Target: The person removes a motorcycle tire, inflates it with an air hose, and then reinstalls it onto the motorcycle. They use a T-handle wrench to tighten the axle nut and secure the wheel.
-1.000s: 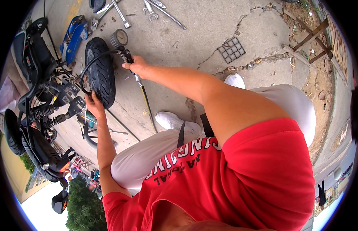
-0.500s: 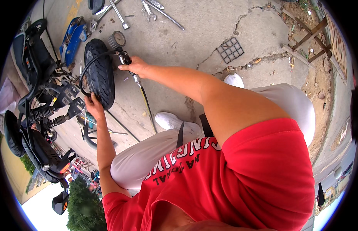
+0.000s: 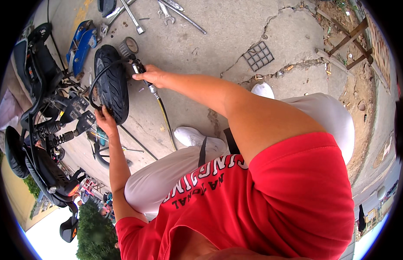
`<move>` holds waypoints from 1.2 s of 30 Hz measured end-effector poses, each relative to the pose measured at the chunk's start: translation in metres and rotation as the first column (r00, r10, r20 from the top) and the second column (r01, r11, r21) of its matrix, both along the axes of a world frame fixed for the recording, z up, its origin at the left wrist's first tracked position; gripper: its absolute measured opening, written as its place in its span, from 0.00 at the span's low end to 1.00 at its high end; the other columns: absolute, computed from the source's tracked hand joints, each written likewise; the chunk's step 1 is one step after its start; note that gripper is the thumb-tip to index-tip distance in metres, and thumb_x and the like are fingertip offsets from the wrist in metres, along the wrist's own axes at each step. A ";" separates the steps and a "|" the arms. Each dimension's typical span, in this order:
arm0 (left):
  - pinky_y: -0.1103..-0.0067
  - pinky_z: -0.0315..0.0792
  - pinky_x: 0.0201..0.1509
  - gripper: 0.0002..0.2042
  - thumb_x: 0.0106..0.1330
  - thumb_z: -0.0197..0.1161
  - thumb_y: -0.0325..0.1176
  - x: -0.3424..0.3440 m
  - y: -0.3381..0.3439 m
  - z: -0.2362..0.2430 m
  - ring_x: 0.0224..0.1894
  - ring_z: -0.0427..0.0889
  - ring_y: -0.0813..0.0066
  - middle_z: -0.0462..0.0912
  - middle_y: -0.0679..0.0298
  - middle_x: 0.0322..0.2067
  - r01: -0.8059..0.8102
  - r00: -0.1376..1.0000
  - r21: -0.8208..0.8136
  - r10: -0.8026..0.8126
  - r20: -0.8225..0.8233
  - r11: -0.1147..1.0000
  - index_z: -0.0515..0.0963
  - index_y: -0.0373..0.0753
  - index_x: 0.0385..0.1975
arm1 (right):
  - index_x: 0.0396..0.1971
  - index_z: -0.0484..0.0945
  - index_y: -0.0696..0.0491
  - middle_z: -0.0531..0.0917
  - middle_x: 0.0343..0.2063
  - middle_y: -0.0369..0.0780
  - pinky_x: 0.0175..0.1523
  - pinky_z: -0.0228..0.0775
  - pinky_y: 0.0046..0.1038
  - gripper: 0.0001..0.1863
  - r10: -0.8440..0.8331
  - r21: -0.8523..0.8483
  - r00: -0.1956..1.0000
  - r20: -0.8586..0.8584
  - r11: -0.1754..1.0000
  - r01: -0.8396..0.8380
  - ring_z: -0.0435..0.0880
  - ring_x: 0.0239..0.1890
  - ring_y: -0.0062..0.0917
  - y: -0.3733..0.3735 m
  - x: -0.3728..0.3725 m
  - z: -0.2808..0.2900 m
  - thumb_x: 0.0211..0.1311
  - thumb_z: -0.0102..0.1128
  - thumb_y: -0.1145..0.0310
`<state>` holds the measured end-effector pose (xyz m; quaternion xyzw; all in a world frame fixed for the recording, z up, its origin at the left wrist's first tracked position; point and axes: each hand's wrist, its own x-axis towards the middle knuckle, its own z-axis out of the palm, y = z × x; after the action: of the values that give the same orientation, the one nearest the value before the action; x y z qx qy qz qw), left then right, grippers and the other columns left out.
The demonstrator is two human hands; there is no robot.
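A black motorcycle tyre (image 3: 111, 82) stands upright on the concrete, its tread facing me. My right hand (image 3: 151, 76) is closed around the grip of a tyre inflator (image 3: 138, 66), just right of the tyre. A round pressure gauge (image 3: 129, 46) tops the inflator. From there a thin black hose (image 3: 94, 84) loops over the tyre and down its left side to my left hand (image 3: 106, 121). That hand is closed at the tyre's near left edge, where the hose ends; its fingertips and the hose end are partly hidden. A yellow-and-black air line (image 3: 165, 115) runs from the inflator toward me.
A partly stripped motorcycle (image 3: 45, 125) takes up the left side. Beyond the tyre are a blue jack (image 3: 81, 47), a socket wrench (image 3: 133, 17) and spanners (image 3: 167, 15). A metal grate (image 3: 258, 56) lies in the cracked concrete to the right. My white shoe (image 3: 193, 135) is close by.
Both hands keep their places on the inflator and at the tyre's edge. The view shifts very slightly; nothing else visibly changes.
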<state>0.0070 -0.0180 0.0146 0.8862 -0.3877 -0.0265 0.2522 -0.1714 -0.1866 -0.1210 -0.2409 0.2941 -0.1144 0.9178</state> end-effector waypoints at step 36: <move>0.63 0.71 0.41 0.12 0.67 0.56 0.34 -0.007 -0.033 0.085 0.38 0.78 0.46 0.78 0.51 0.38 0.130 0.901 0.346 -0.257 0.350 0.929 0.73 0.36 0.47 | 0.47 0.71 0.52 0.77 0.41 0.38 0.53 0.66 0.35 0.26 0.125 0.178 0.991 0.038 0.975 -0.130 0.75 0.48 0.26 -0.023 -0.029 -0.011 0.55 0.69 0.52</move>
<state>0.0004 -0.0506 0.0994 0.8588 -0.5079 0.0632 0.0221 -0.2002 -0.2100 -0.1316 -0.1740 0.2750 -0.0314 0.9450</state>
